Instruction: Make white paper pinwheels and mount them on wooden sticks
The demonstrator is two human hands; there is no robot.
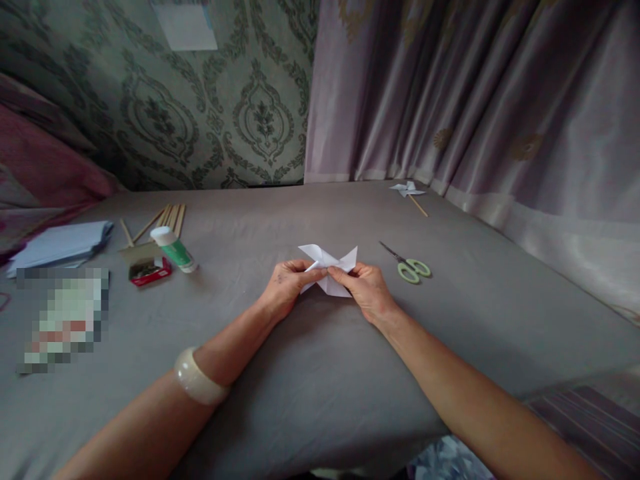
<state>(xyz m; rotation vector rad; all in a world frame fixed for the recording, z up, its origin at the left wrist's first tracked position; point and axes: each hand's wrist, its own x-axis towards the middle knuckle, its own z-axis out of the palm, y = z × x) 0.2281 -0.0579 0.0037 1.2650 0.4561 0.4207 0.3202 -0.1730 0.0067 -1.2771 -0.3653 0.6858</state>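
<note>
While both hands (325, 283) pinch its center, white paper pinwheel (331, 267), four-bladed, pointed tips

my view is dim, with soft sheen on the curtain (370, 93). wide-angle stretch bends the edges; pixel blocks mask the left.

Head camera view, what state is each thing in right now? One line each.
Left hand, gripping paper pinwheel
Right hand, gripping paper pinwheel
Paper pinwheel, folded, held in both hands
Scissors, lying down, blades seemingly closed
Glue stick, capped
Red box, open, contents showing
Far pinwheel, on its stick, lying down
Wooden sticks, loose
Paper stack, edges uneven
Curtain, hanging in folds
</note>
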